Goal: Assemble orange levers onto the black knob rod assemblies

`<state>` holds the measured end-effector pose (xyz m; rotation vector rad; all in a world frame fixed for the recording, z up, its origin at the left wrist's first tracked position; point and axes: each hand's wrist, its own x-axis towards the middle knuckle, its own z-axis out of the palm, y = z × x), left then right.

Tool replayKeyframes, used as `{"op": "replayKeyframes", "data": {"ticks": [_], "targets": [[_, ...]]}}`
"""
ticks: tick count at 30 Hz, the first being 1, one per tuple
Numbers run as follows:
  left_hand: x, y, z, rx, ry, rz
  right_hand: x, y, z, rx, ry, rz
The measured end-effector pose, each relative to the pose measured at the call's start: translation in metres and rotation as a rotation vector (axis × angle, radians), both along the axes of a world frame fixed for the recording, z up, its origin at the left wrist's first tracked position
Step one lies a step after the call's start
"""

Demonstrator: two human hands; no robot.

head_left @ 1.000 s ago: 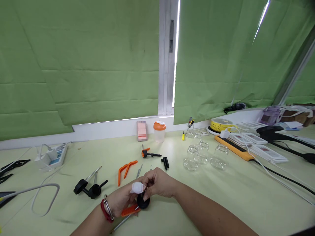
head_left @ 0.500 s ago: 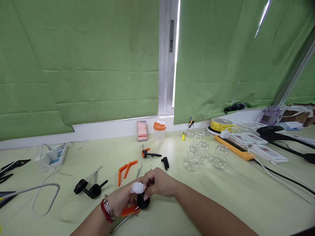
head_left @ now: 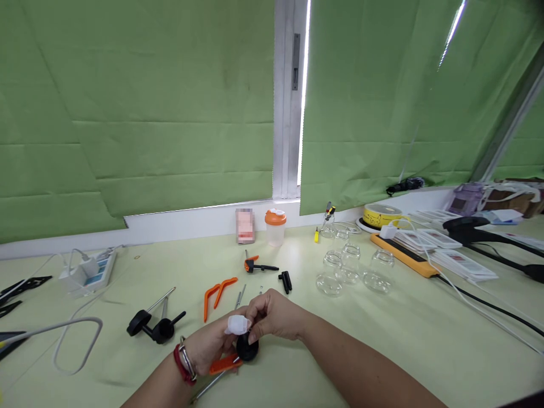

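Observation:
My left hand (head_left: 212,343), with bracelets at the wrist, is closed around an assembly with a black round cap (head_left: 247,348), an orange lever (head_left: 224,364) and a thin metal rod (head_left: 209,389). The rod points down toward the table's near edge. Against the top of the cap, my right hand (head_left: 274,317) presses its thumb and fingers in a pinch. Whether a small part sits between those fingertips is hidden. A white translucent piece (head_left: 238,324) shows at my left thumb. Beyond my hands lie two orange levers (head_left: 220,292) and some metal rods (head_left: 240,297).
On the left are a black two-cap part with rods (head_left: 159,328) and a power strip (head_left: 104,269) with cables. Farther back lie a black-and-orange part (head_left: 255,265), small black tubes (head_left: 285,281) and an orange-lidded cup (head_left: 275,228). Clear glass jars (head_left: 378,272) stand at right.
Almost nothing differs; both hands keep their grip at the black cap. The whole view has shifted very slightly.

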<state>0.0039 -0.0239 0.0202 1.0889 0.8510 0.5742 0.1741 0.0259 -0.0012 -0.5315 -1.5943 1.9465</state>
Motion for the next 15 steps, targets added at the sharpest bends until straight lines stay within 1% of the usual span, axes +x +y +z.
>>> {"op": "replayKeyframes", "data": {"ticks": [7,10,15], "targets": [[0.0020,-0.0018,0.0032,-0.007,0.014,0.031,0.0010,0.0014,-0.0004,0.030,0.098,0.058],[0.0024,-0.0029,0.0052,0.000,0.015,0.031,0.0028,0.0021,0.0003,0.057,0.098,0.054],[0.0014,-0.0019,0.0043,-0.007,0.022,0.025,0.0046,0.0028,0.0000,0.094,0.064,0.034]]}}
